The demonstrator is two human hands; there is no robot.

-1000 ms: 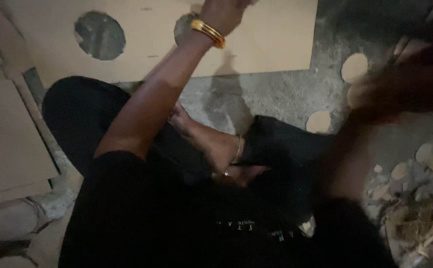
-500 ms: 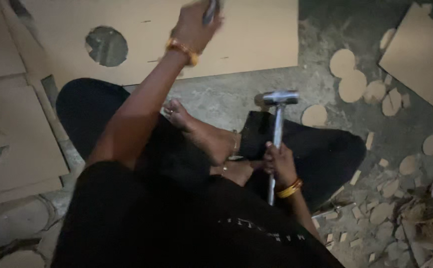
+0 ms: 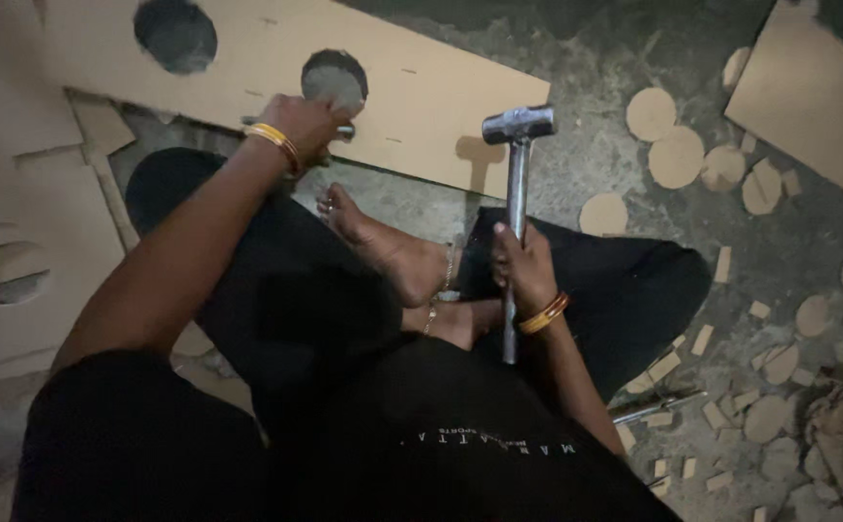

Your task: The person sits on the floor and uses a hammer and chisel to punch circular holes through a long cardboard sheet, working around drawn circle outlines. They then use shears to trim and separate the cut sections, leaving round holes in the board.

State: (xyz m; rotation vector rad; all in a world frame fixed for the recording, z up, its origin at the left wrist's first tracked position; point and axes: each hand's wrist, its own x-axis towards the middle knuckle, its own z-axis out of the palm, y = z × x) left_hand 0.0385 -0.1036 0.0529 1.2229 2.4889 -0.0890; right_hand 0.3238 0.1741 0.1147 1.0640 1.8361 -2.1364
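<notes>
I sit cross-legged on a concrete floor. My right hand (image 3: 523, 266) grips the steel handle of a metal hammer (image 3: 517, 124), held upright with its head up. My left hand (image 3: 305, 124) is shut on a metal punch tool (image 3: 345, 129), lying over the near edge of a cardboard sheet (image 3: 421, 97), just below a round hole (image 3: 334, 75) in it. A second round hole (image 3: 175, 34) sits farther left in the same sheet. Both wrists wear gold bangles. My bare feet rest between my knees.
Cut cardboard discs (image 3: 652, 113) and small rectangular offcuts (image 3: 702, 338) litter the floor at right. Another cardboard sheet (image 3: 813, 92) lies at top right. Stacked cardboard sheets (image 3: 15, 193) with round cuts lie at left. A metal rod (image 3: 654, 406) lies by my right knee.
My left hand has drawn back from the middle of the sheet to its near edge. The hammer stays upright in my right hand, which came into clear view after being blurred.
</notes>
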